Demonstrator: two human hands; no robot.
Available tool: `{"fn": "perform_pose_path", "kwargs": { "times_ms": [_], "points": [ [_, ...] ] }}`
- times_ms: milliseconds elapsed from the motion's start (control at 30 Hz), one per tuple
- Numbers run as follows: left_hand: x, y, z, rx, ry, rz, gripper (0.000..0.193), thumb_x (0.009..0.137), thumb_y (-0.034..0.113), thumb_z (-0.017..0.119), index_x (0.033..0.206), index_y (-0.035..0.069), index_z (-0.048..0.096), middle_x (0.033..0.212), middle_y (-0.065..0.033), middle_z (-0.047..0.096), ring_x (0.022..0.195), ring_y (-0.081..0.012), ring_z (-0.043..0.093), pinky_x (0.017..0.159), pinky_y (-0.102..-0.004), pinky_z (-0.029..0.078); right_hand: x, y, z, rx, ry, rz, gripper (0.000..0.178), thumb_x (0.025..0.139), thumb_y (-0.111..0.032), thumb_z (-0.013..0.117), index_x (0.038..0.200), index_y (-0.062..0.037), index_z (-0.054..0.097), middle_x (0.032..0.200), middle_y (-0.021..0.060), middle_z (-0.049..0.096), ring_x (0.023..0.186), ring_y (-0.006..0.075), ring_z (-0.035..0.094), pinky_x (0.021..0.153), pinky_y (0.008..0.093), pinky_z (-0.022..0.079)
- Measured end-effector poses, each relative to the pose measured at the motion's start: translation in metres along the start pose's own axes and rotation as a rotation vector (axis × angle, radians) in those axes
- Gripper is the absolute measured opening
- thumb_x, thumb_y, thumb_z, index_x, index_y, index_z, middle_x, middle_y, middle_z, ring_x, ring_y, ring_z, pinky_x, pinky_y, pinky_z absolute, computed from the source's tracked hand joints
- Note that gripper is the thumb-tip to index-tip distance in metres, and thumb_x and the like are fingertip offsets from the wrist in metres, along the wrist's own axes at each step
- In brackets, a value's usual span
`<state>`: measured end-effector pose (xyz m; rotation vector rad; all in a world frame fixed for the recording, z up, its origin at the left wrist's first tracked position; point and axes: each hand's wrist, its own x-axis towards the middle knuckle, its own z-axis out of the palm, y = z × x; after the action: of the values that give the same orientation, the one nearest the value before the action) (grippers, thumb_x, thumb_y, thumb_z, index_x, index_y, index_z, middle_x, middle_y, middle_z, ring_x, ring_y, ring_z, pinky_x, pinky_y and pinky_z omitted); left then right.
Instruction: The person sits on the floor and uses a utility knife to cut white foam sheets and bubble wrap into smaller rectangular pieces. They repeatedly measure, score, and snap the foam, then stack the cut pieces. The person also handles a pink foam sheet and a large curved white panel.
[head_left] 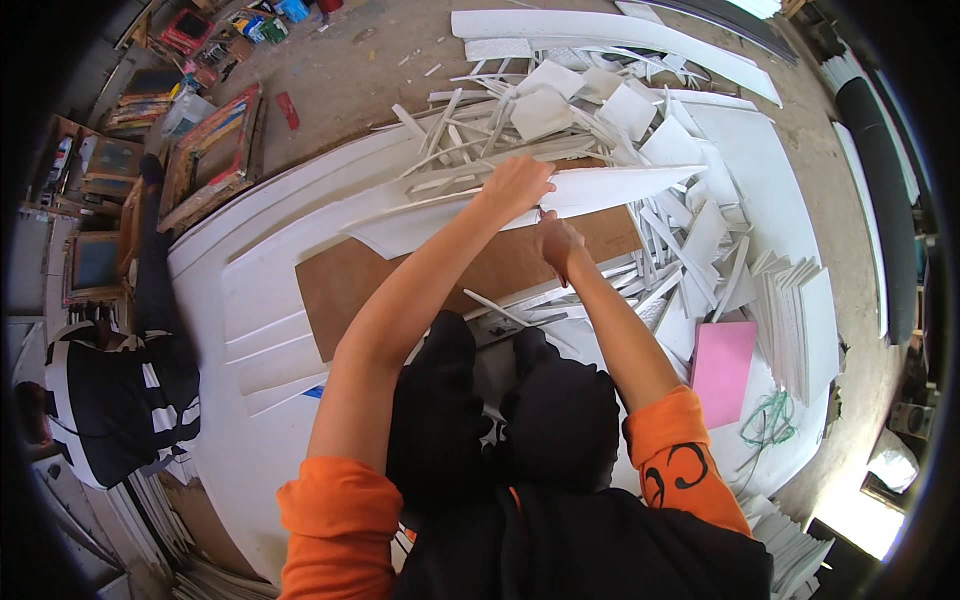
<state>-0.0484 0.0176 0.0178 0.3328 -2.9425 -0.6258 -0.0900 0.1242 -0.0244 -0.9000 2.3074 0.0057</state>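
My left hand [518, 187] is closed on the edge of a long white foam sheet [620, 188], which lifts and bends above a brown board [350, 292]. Just below it, my right hand [557, 245] is wrapped around a small knife, mostly hidden in the fist. Its dark tip [541, 210] meets the sheet's near edge, close to my left fingers. The brown board lies flat in front of my knees, partly covered by the sheet.
White offcuts [545, 110] are heaped beyond and to the right of the board. A pink panel [724, 372] lies at right beside stacked white pieces [785, 320] and green string [768, 420]. Another person [125, 390] is at far left, near paint-stained frames [212, 150].
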Motion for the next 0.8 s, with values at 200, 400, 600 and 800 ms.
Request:
{"fn": "perform_pose_path", "kwargs": {
  "times_ms": [200, 400, 600, 800],
  "points": [
    [-0.013, 0.014, 0.01, 0.048, 0.067, 0.019, 0.021, 0.076, 0.022, 0.055, 0.083, 0.002, 0.054, 0.068, -0.0175, 0.057, 0.069, -0.0338, 0.057, 0.058, -0.0419, 0.045, -0.018, -0.002, -0.008, -0.08, -0.013, 0.05, 0.031, 0.084, -0.016, 0.038, 0.11, 0.0014, 0.039, 0.108, 0.0163, 0.053, 0.101, 0.0268, 0.052, 0.08, 0.0354, 0.045],
    [-0.016, 0.015, 0.011, 0.088, 0.062, 0.034, 0.022, 0.078, 0.023, 0.053, 0.085, 0.002, 0.052, 0.067, -0.0173, 0.057, 0.066, -0.0342, 0.057, 0.056, -0.0419, 0.045, -0.037, -0.003, -0.012, -0.077, -0.054, 0.099, 0.033, 0.082, -0.015, 0.04, 0.112, -0.0008, 0.04, 0.111, 0.0143, 0.052, 0.103, 0.0258, 0.051, 0.081, 0.0339, 0.044],
    [-0.012, 0.014, 0.007, 0.069, 0.085, -0.007, 0.023, 0.077, 0.024, 0.054, 0.084, 0.002, 0.053, 0.066, -0.0173, 0.057, 0.066, -0.0348, 0.057, 0.056, -0.0421, 0.045, -0.054, 0.002, -0.018, -0.065, -0.092, 0.069, 0.027, 0.085, -0.013, 0.034, 0.107, -0.0019, 0.043, 0.107, 0.0174, 0.053, 0.099, 0.0286, 0.053, 0.08, 0.0368, 0.044],
    [-0.008, 0.011, 0.007, 0.045, 0.078, -0.011, 0.023, 0.076, 0.025, 0.056, 0.081, 0.002, 0.056, 0.067, -0.0177, 0.057, 0.068, -0.0349, 0.057, 0.057, -0.0421, 0.045, -0.063, 0.003, -0.01, -0.088, -0.064, 0.068, 0.03, 0.083, -0.011, 0.037, 0.111, -0.0015, 0.038, 0.107, 0.0175, 0.053, 0.099, 0.0294, 0.053, 0.079, 0.0368, 0.045]
  ]
}}
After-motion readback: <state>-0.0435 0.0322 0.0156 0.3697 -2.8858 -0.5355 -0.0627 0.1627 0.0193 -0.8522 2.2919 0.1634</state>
